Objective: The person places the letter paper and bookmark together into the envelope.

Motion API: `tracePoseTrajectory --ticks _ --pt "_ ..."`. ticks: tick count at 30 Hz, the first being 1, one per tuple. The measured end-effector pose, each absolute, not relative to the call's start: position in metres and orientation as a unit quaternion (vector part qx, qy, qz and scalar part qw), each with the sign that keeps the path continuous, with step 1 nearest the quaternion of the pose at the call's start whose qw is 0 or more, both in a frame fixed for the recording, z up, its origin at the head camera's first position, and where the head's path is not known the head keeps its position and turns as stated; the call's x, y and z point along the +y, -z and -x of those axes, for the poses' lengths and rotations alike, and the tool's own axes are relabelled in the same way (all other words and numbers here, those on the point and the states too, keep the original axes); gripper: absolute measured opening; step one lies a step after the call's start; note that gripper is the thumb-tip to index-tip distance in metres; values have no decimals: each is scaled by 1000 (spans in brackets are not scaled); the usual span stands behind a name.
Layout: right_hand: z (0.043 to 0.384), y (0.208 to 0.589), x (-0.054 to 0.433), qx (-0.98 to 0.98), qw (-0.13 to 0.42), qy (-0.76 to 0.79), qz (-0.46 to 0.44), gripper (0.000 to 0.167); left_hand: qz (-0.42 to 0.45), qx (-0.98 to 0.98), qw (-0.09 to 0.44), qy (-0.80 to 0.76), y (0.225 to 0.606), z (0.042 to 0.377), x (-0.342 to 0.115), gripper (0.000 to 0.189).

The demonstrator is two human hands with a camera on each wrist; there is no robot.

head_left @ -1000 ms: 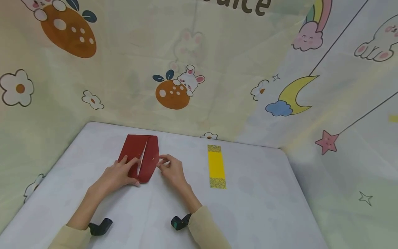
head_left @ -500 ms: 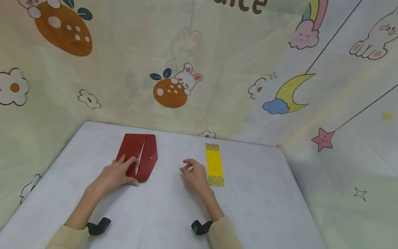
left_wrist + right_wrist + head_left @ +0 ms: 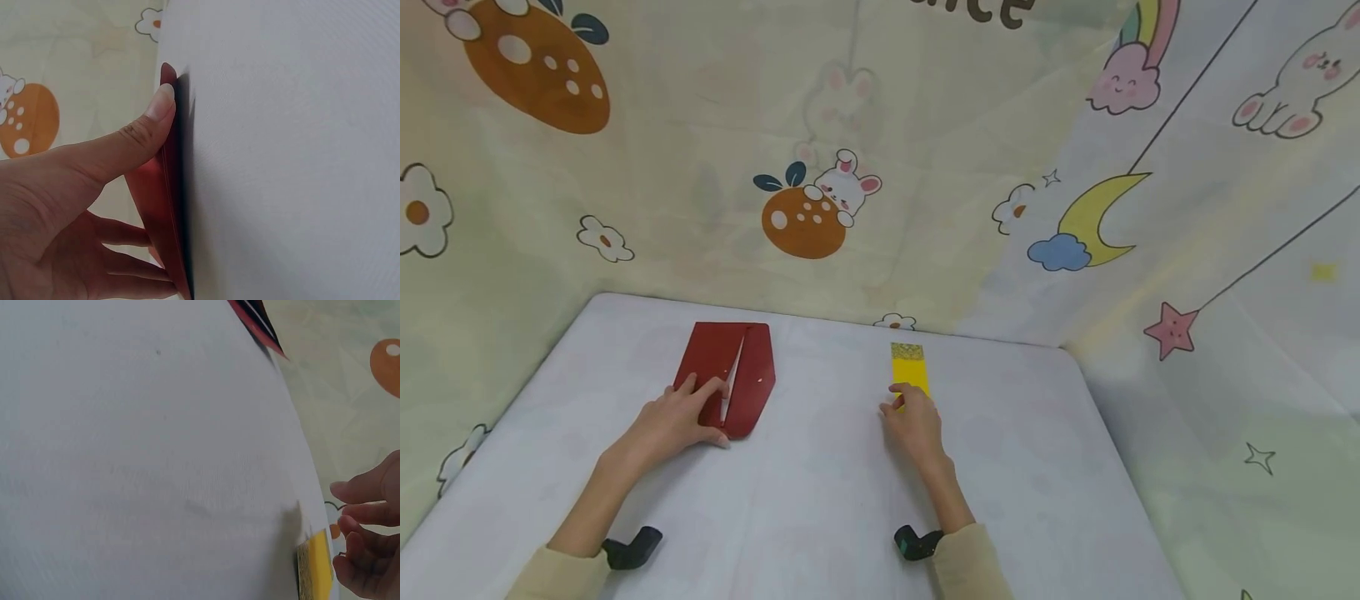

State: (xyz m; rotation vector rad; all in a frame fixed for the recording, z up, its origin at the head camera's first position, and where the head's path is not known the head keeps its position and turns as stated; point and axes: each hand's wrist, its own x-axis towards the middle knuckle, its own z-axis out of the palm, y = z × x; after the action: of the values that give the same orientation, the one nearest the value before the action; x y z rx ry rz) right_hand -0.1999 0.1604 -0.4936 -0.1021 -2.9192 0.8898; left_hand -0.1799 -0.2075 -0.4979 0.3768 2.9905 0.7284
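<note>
A flat dark red folding case [image 3: 715, 346] lies at the back left, its right-hand flap standing slightly off along a narrow pale gap. My left hand [image 3: 672, 423] grips its near left part, the thumb at the near edge and the other fingers spread over the face. In the left wrist view the thumb [image 3: 161, 103] presses along the red edge. My right hand [image 3: 916, 427] hovers over the near half of a yellow strip [image 3: 910, 371] with glittery gold ends, hiding that half. Its fingers are loosely bent with nothing between them; in the right wrist view they hang above the strip [image 3: 320, 565].
Both things lie on a white-covered table [image 3: 820, 483]. Close behind it and along the sides hangs a cloth backdrop [image 3: 700, 200] printed with rabbits, flowers and a moon. A black wrist device [image 3: 634, 548] sits on each forearm.
The right hand has left the red case's right edge and moved rightward to the yellow strip. The left hand keeps its place on the case. The head view has shifted slightly.
</note>
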Motion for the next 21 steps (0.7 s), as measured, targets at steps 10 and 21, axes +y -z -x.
tracePoseTrajectory --ticks 10,21 --pt "209 500 188 -961 32 -258 93 63 -122 965 16 -234 496 178 -207 70" --pt "219 497 194 -978 -26 -176 113 69 -118 966 19 -231 500 180 -207 70"
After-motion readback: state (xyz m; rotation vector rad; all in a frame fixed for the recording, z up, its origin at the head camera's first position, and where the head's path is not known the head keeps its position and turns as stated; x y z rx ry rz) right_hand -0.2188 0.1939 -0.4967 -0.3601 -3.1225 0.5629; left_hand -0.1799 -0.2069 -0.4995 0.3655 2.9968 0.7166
